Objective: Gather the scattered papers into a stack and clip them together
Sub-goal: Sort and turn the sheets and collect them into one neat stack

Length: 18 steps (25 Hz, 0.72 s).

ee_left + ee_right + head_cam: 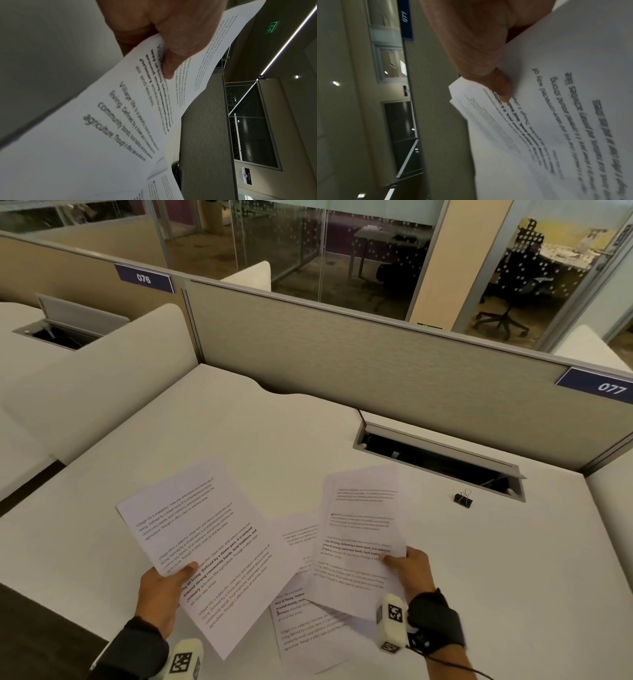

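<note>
White cubicle table point(513, 559), black metal binder clip point(463, 498) lying apart, one printed sheet point(202, 542) pinched by left hand point(161, 594), several printed sheets point(363, 535) pinched by right hand point(412, 571), more printed pages point(301, 625) left flat between.

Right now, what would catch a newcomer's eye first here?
The two lifted batches of printed pages: a single sheet in the left hand, several sheets in the right hand. More pages lie on the desk between them; a black binder clip sits far right.

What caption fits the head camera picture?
Each hand holds printed papers above the desk.
</note>
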Motion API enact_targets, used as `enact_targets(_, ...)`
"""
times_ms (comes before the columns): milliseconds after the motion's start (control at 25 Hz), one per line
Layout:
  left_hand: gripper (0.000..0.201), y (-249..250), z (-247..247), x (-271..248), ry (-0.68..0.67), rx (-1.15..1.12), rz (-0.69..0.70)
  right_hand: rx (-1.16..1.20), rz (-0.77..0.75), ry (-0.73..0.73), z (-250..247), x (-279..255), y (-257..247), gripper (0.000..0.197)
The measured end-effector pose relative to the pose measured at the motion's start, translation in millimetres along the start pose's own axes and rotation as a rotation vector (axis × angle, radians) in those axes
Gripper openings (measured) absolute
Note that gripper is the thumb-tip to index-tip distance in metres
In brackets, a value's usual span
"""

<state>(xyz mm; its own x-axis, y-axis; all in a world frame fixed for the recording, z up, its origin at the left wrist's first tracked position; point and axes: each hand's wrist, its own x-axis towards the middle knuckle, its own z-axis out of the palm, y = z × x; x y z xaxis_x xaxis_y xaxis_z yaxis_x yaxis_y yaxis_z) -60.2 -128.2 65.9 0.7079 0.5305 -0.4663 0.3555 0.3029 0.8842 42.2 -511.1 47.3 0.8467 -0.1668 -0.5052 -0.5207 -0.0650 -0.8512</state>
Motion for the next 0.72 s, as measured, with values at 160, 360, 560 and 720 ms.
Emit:
enact_targets(160,0.044,-1,-10,2,0.031,-0.030,-0.011,0.070,-0.051,-0.201,-7,-23,-9,0.019)
enact_targets(360,0.044,5,-20,2,0.066,-0.061,-0.008,-0.607,-0.073,-0.123,20,-13,41,0.052)
enact_targets(560,0.044,2,-27,6,0.093,-0.046,-0.006,-1.052,-0.237,0.040,56,-28,61,0.026)
enact_targets(720,0.046,-4,-27,9,0.093,-0.050,-0.017,-1.055,-0.197,0.029,68,-29,55,0.021)
